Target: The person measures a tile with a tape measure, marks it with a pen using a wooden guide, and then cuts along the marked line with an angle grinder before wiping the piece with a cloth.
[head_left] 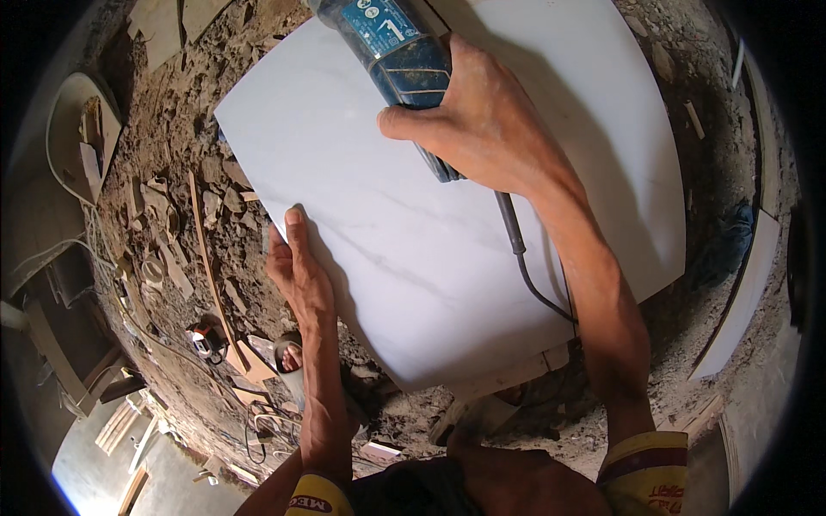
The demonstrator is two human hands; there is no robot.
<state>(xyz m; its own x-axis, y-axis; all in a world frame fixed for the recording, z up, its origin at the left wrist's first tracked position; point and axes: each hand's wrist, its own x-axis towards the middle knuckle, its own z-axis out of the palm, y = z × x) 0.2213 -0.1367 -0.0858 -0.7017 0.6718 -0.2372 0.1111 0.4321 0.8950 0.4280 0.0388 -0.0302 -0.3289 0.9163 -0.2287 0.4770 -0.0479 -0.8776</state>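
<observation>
My right hand [490,120] is wrapped round the dark blue body of a corded angle grinder [403,73], its thumb along the near side. The grinder's working end lies beyond the upper edge of the view. A black power cord [527,273] runs from its rear over a large white, faintly grey-veined tile [387,284]. On the tile's left edge my left hand [303,271] has a grip, thumb on top and fingers partly hidden below. A thin dark line crosses the white surface under my right forearm; I cannot tell whether it is a cut or a joint.
Rubble and broken tile pieces cover the ground. To the left lie a long thin strip [206,249], a tape measure [205,340] and a pale basin [79,129] with scraps. A white strip [742,297] and blue crumpled material [730,245] are on the right.
</observation>
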